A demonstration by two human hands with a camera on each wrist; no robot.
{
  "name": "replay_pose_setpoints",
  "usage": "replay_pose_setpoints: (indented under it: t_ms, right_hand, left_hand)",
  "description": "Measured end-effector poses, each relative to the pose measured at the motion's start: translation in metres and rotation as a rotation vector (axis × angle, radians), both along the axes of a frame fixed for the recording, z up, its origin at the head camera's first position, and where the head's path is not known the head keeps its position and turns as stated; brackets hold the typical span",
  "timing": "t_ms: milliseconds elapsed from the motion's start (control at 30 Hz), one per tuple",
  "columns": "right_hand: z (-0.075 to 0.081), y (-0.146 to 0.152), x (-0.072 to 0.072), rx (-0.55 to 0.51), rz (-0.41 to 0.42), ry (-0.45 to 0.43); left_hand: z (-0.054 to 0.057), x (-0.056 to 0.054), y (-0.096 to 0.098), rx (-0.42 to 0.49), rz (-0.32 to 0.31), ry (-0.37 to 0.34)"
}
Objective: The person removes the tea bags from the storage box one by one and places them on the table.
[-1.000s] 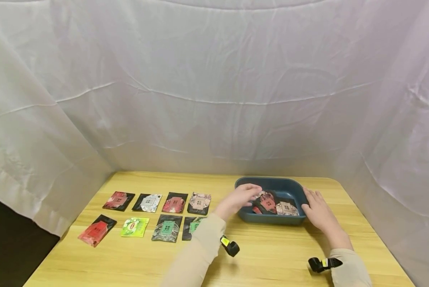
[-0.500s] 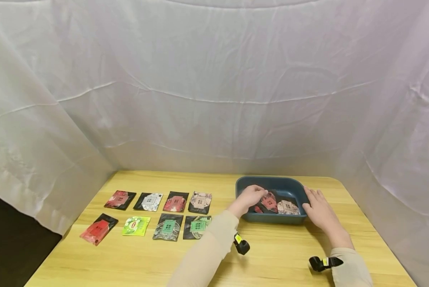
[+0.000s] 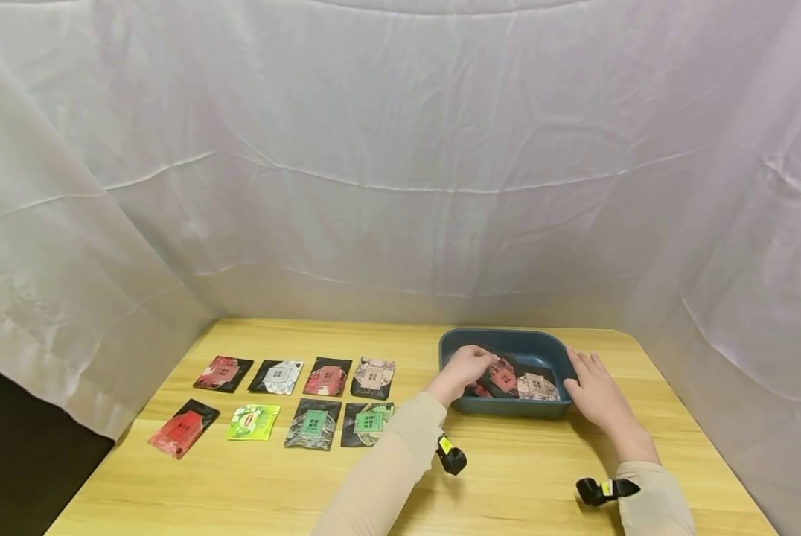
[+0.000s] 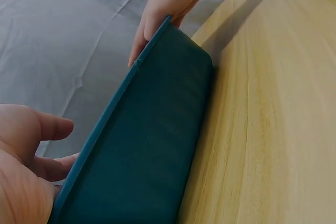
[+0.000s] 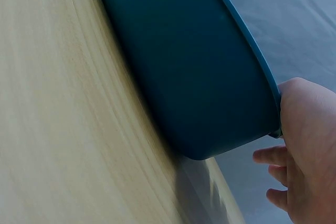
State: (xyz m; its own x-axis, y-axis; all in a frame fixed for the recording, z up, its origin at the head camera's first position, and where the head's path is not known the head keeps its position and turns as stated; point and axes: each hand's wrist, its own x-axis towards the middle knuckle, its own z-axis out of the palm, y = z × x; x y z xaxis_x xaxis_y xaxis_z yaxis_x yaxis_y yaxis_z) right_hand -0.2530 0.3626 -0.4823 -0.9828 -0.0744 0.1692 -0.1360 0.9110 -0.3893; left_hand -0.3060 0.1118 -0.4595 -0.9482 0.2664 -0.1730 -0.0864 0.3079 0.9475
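A dark blue rectangular tray with rounded corners point(image 3: 511, 408) sits on a pale yellow wood-grain surface point(image 3: 528, 484), right of centre. The left hand point(image 3: 467, 370) reaches over its left end, fingers bent among the packets inside; whether it grasps one cannot be told, as the fingertips are hidden. The right hand point(image 3: 598, 391) rests against the tray's right end, thumb side touching the rim, fingers relaxed and extended outside it, clenching nothing.

Inside the tray, a flat black packet with a red label point(image 3: 504, 377) lies just beside a beige floral packet point(image 3: 537, 386).

Left of the tray, more packets lie flat in two rows. Far row, left to right: red-and-black point(image 3: 222, 374), white-and-black point(image 3: 278, 377), red-and-black, beige floral. Near row: a tilted red-and-black one, a bright yellow-green sachet point(image 3: 253, 422), then two dark packets with green labels point(image 3: 313, 424). A whitish fabric curtain point(image 3: 400, 223) hangs behind.
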Motion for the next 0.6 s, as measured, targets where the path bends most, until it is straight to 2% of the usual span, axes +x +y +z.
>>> replay_pose_setpoints:
  t_ms: [133, 367, 600]
  right_hand:
    - [-0.0015, 0.0007, -0.0005, 0.008, 0.000, 0.009]
    - [-0.0012, 0.0006, -0.0005, 0.005, -0.003, -0.001]
    - [-0.0015, 0.0010, -0.0014, -0.001, 0.004, -0.003]
  left_hand:
    - [-0.0002, -0.0012, -0.0008, 0.062, -0.002, -0.025]
    - [-0.0035, -0.0036, 0.0007, 0.198, -0.051, -0.080]
    - [-0.0036, -0.0040, 0.0056, 0.190, -0.085, -0.059]
